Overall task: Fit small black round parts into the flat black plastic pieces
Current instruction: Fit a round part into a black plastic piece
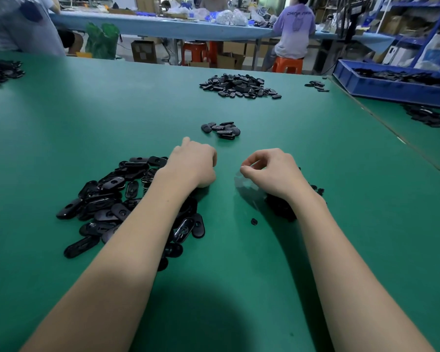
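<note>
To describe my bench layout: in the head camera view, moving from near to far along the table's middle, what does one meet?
Single small round part → left hand and right hand → small group of flat pieces → large far pile.

Head-worn view, down onto green table

Green table, heaps of flat black plastic pieces (several piles), one small round part, possibly a washer.

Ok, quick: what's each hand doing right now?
Left hand: curled shut beside the flat pieces; contents cannot be told.
Right hand: fingertips pinched; nothing visible in the grip.
</note>
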Demonstrator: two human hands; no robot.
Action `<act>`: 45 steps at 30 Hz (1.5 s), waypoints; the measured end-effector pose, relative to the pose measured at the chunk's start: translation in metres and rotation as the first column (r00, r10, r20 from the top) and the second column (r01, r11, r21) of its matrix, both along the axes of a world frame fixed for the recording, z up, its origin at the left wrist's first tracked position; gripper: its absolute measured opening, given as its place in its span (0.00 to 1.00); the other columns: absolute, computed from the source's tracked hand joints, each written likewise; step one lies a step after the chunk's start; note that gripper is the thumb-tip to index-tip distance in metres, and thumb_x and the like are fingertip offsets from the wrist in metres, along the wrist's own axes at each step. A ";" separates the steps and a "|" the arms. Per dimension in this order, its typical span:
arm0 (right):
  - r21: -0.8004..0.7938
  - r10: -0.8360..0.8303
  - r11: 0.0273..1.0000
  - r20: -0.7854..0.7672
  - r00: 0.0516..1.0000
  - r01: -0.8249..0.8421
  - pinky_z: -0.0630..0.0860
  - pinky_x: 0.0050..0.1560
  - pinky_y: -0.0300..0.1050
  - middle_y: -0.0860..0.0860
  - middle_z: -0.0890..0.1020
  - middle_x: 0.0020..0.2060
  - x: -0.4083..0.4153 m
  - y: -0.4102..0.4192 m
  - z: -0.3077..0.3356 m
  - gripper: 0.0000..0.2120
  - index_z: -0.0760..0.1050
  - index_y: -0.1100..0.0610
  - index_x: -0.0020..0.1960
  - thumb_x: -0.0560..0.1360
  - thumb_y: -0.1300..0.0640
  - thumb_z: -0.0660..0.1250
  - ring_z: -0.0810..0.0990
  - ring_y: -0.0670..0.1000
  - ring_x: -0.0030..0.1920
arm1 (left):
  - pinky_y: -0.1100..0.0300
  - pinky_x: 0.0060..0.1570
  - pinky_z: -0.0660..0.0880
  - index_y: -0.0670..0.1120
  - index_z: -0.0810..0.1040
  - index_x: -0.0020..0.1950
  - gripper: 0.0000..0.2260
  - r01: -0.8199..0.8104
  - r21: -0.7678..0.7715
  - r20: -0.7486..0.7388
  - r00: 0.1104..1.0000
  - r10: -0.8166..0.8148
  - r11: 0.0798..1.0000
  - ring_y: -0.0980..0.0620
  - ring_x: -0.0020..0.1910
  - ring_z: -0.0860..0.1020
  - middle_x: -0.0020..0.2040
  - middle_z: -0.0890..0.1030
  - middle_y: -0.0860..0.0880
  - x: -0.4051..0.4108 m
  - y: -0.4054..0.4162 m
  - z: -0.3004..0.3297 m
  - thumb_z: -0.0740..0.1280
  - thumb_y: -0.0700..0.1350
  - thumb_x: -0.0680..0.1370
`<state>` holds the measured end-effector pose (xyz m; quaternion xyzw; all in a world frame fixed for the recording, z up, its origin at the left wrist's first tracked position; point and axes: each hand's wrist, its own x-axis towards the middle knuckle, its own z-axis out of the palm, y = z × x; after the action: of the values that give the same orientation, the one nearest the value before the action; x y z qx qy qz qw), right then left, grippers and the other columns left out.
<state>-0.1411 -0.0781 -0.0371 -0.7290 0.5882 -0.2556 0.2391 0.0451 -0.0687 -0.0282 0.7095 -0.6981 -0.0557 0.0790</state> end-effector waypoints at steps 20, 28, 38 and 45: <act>0.058 -0.085 0.993 -0.232 0.969 0.101 0.73 0.45 0.43 0.41 0.85 0.44 -0.030 -0.001 0.010 0.06 0.84 0.43 0.45 0.74 0.52 0.69 0.82 0.48 0.50 | 0.76 0.29 0.68 0.52 0.85 0.50 0.11 -0.116 -0.062 -0.618 0.785 0.053 0.991 0.61 0.35 0.76 0.43 0.82 0.53 -0.014 0.006 0.005 0.66 0.39 0.76; 0.051 -0.111 0.989 -0.359 0.927 0.138 0.76 0.51 0.44 0.44 0.86 0.48 -0.023 0.003 0.014 0.03 0.83 0.44 0.43 0.69 0.47 0.73 0.82 0.52 0.53 | 0.68 0.40 0.80 0.43 0.84 0.50 0.07 -0.082 0.104 -0.958 0.261 0.122 0.991 0.57 0.31 0.79 0.41 0.81 0.46 -0.017 0.007 0.004 0.70 0.32 0.77; 0.001 -0.167 0.984 -0.373 0.913 0.180 0.69 0.47 0.43 0.49 0.84 0.50 -0.017 0.005 0.013 0.05 0.83 0.44 0.48 0.73 0.49 0.71 0.77 0.55 0.49 | 0.68 0.43 0.81 0.38 0.82 0.59 0.12 -0.075 0.139 -0.979 0.143 0.149 0.987 0.55 0.35 0.80 0.44 0.82 0.44 -0.021 0.006 -0.003 0.69 0.31 0.77; 0.195 -0.136 0.975 0.152 0.979 0.106 0.74 0.38 0.39 0.48 0.87 0.43 -0.026 0.002 0.013 0.04 0.86 0.48 0.43 0.72 0.55 0.72 0.76 0.46 0.35 | 0.67 0.43 0.81 0.38 0.81 0.57 0.11 -0.067 0.132 -0.983 0.123 0.140 0.989 0.52 0.36 0.80 0.44 0.81 0.41 -0.023 0.008 -0.003 0.68 0.29 0.77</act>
<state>-0.1671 -0.0756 -0.0240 -0.6427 0.6313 -0.2729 0.3377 0.0217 -0.0603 -0.0310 0.5448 -0.4203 -0.5230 0.5030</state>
